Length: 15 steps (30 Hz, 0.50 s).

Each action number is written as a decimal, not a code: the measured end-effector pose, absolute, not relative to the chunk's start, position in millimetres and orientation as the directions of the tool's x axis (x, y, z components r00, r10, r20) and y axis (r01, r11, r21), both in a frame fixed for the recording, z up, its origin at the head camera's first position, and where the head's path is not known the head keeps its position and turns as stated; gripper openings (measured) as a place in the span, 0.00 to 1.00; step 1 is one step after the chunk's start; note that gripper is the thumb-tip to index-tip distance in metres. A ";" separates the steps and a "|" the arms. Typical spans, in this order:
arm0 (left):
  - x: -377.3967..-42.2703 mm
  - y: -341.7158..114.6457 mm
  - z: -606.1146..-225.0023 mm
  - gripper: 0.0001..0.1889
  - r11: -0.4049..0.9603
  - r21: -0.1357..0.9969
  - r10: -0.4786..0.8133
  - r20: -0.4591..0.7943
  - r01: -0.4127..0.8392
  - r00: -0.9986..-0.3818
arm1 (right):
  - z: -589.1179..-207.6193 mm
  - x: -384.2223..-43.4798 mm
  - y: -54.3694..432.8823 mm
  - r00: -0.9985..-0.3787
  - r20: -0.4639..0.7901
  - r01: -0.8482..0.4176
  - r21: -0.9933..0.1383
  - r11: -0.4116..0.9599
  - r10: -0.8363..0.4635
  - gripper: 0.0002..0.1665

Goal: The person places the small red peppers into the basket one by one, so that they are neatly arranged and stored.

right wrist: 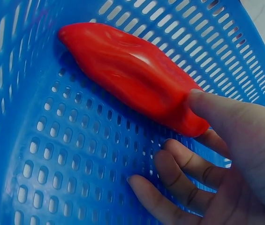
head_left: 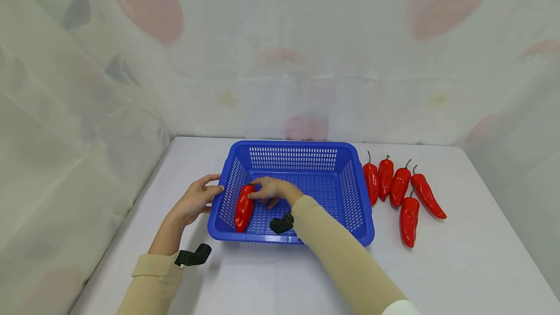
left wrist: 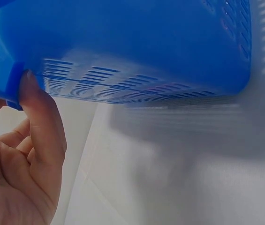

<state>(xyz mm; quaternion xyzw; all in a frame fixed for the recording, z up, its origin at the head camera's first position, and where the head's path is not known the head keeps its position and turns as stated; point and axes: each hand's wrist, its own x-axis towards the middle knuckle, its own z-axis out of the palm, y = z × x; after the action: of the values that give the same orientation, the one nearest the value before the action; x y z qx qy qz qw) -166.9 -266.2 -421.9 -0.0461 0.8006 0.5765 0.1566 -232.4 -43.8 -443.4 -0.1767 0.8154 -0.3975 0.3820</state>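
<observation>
Head view: right forearm in a beige sleeve (head_left: 339, 256) slants in from lower right, crossing above the near rim of a blue perforated plastic basket (head_left: 262, 238). Right hand (head_left: 273, 189) down inside, thumb and forefinger pinching the stem end of a glossy red elongated pepper (head_left: 244, 210); other fingers loosely bent, apart from it. Pepper lies in the basket along its left wall. Left forearm (head_left: 153, 281) angles up from lower left; left hand (head_left: 194, 201) pinches the left rim. Five similar red peppers (head_left: 400, 187) right of basket, on white table (head_left: 472, 256)
</observation>
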 end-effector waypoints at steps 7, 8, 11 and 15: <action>-168.2 -266.4 -423.5 0.28 0.322 0.909 0.103 -0.311 -0.264 -0.945 | -438.1 -232.9 -39.4 -0.644 -0.466 0.005 -0.796 0.605 -0.607 0.33; -168.0 -266.4 -422.7 0.28 0.322 0.909 0.105 -0.311 -0.263 -0.945 | -436.1 -232.9 -38.4 -0.644 -0.460 -0.004 -0.797 0.604 -0.611 0.33; -168.2 -266.6 -422.7 0.28 0.326 0.908 0.107 -0.312 -0.263 -0.944 | -428.9 -233.4 -34.8 -0.651 -0.435 -0.047 -0.795 0.605 -0.622 0.33; -168.1 -267.0 -424.0 0.27 0.326 0.908 0.107 -0.311 -0.262 -0.944 | -417.6 -233.7 -29.5 -0.667 -0.397 -0.112 -0.784 0.611 -0.631 0.33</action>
<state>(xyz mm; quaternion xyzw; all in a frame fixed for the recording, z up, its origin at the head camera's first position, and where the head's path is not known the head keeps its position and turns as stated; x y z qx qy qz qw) -168.1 -267.0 -424.0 -0.0484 0.7986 0.5783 0.1596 -233.7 -29.5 -417.6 -0.2237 0.8300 -0.3803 0.3414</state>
